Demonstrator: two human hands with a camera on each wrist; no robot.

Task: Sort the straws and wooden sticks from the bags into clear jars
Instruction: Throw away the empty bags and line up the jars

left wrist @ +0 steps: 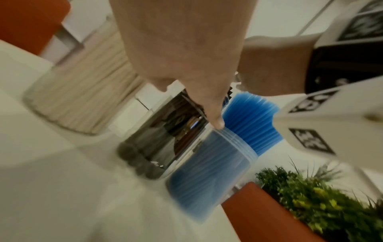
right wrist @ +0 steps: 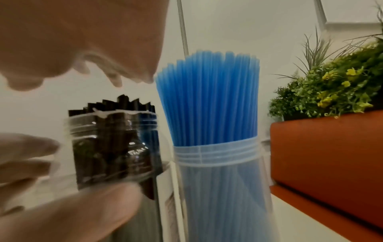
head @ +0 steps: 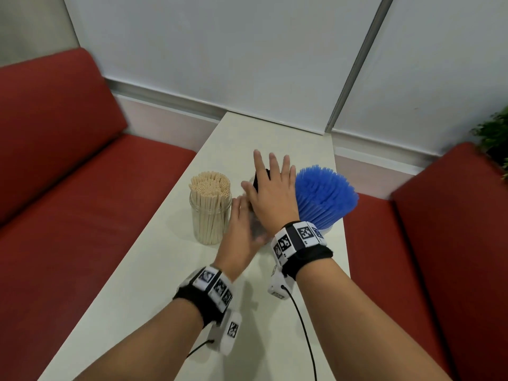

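Three clear jars stand in a row on the white table (head: pixel 165 284). The left jar (head: pixel 210 213) is full of beige straws. The right jar (right wrist: pixel 223 180) holds tall blue straws (head: pixel 325 193). Between them is the jar of black straws (right wrist: pixel 116 147), mostly hidden by my hands in the head view. My left hand (head: pixel 242 218) holds this jar by its left side, fingers (right wrist: pixel 27 155) and thumb curled round it. My right hand (head: pixel 270 182) is flat with spread fingers just above the black straw tips (right wrist: pixel 124 104).
Red benches run along both sides of the table, left (head: pixel 68 174) and right (head: pixel 439 257). A green plant (head: pixel 494 133) sits behind the right bench. A white wall closes the table's far end. Bare tabletop lies between the jars and me.
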